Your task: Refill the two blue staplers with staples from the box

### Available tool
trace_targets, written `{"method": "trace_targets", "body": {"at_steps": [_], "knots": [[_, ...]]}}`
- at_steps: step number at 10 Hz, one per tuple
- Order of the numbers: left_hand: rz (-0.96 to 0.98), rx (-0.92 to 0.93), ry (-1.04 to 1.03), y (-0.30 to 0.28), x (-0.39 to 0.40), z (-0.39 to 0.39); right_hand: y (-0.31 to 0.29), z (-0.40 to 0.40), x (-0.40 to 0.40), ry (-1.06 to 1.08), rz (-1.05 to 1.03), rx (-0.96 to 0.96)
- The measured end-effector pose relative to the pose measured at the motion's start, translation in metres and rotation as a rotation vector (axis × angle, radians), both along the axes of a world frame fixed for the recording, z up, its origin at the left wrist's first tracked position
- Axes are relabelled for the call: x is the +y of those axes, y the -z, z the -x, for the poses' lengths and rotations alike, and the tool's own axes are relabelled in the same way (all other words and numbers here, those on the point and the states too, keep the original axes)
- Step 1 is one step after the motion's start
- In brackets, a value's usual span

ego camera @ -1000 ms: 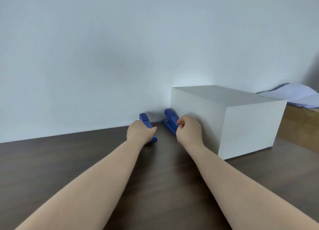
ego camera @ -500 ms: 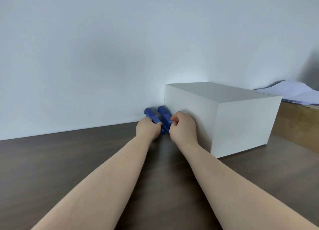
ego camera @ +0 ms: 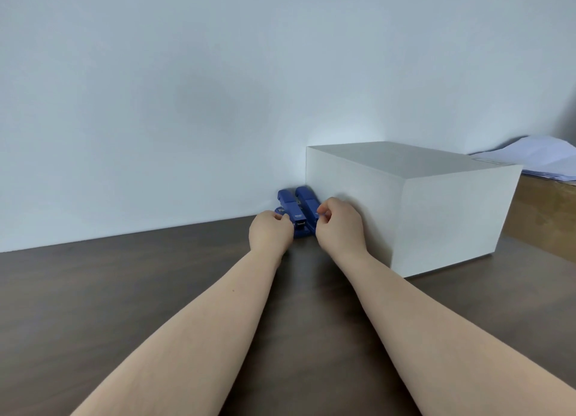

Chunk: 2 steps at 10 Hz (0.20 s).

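Note:
Two blue staplers lie side by side on the dark wooden table, pressed together near the wall, just left of a large white box (ego camera: 436, 216). My left hand (ego camera: 269, 233) grips the front of the left stapler (ego camera: 288, 205). My right hand (ego camera: 339, 225) holds the front of the right stapler (ego camera: 307, 200), fingers curled against its side. The front ends of both staplers are partly hidden by my hands. No staple box shows in view.
The white box stands against the wall at centre right. Behind it to the right a brown cardboard box (ego camera: 542, 225) carries a pile of white papers (ego camera: 536, 161). The dark table (ego camera: 93, 306) stretches toward me; a plain white wall rises behind.
The left stapler has slid right until it sits against the right stapler. Both hands have come closer together and stay on the staplers.

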State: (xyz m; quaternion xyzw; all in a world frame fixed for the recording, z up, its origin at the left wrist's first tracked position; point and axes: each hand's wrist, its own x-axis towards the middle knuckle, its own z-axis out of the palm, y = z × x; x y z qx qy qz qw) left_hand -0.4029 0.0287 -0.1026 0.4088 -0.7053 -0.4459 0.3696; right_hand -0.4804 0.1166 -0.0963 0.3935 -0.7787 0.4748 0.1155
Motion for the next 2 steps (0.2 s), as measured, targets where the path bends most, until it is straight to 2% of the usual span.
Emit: {"method": "trace_targets", "body": {"at_steps": [2], "knots": [[0.04, -0.011, -0.091, 0.004, 0.012, -0.041, -0.002, -0.015, 0.011, -0.044, -0.074, -0.107]]}}
